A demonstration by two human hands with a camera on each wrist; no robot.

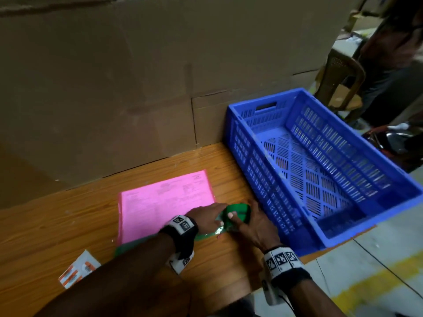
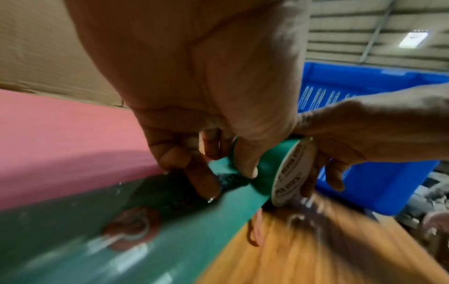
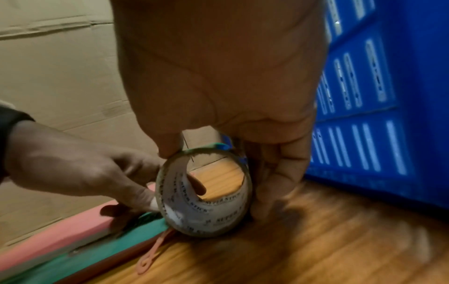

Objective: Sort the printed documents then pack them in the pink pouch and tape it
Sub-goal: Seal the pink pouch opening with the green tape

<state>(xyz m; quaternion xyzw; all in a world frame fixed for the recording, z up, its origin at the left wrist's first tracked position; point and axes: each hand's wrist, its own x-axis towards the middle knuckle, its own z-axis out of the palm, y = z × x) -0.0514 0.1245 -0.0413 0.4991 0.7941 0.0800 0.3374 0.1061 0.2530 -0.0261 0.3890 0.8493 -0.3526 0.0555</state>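
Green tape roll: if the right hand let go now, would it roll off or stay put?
The green tape roll stands on its rim on the wooden table, so it could roll. The pulled-out strip stuck along the pink pouch would probably tether it. The hollow core suggests it is light and easily tipped.

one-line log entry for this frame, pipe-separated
phase: taping pouch edge | right hand: holds green tape roll | left hand: pinches tape strip at roll | pink pouch: flat on table | blue crate: beside
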